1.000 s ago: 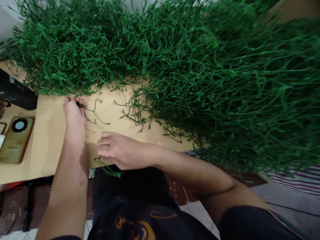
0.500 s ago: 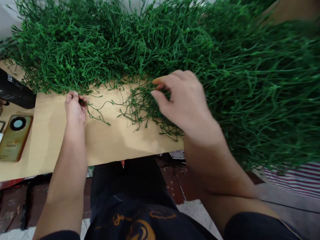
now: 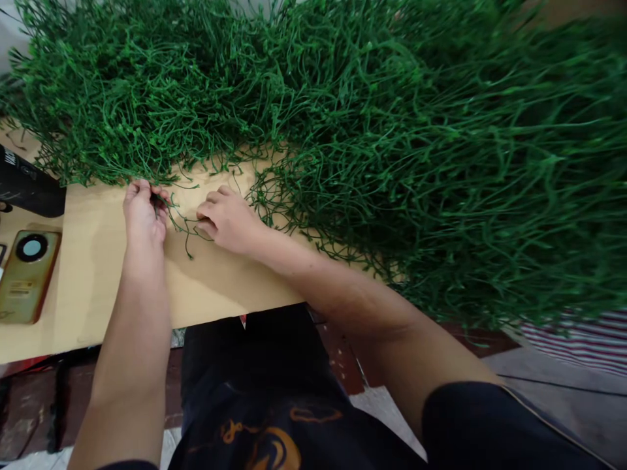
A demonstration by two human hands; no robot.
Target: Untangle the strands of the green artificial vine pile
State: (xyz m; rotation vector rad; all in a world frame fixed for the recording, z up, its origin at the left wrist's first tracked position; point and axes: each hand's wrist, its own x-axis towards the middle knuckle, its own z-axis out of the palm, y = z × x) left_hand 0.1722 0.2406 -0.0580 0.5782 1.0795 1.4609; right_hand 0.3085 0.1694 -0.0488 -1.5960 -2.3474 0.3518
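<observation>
Fingers (image 3: 143, 185) pinch stems (image 3: 187, 247) — tan tabletop (image 3: 206, 287), grey floor (image 3: 553, 372).

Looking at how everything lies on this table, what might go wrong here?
The sprigs at the left hand could snag on the loose stems beyond the right hand, since both spread thin, forked ends. The big green pile overhangs the near table edge at the right, so some might slip off.

Room to pass lies along the board's (image 3: 215, 284) near side between the left arm (image 3: 142, 300) and right arm (image 3: 343, 294), and between left arm and phone (image 3: 29, 277). The pile (image 3: 343, 98) (a dense tangle) blocks far and right; a bottle (image 3: 29, 183), far left.
</observation>
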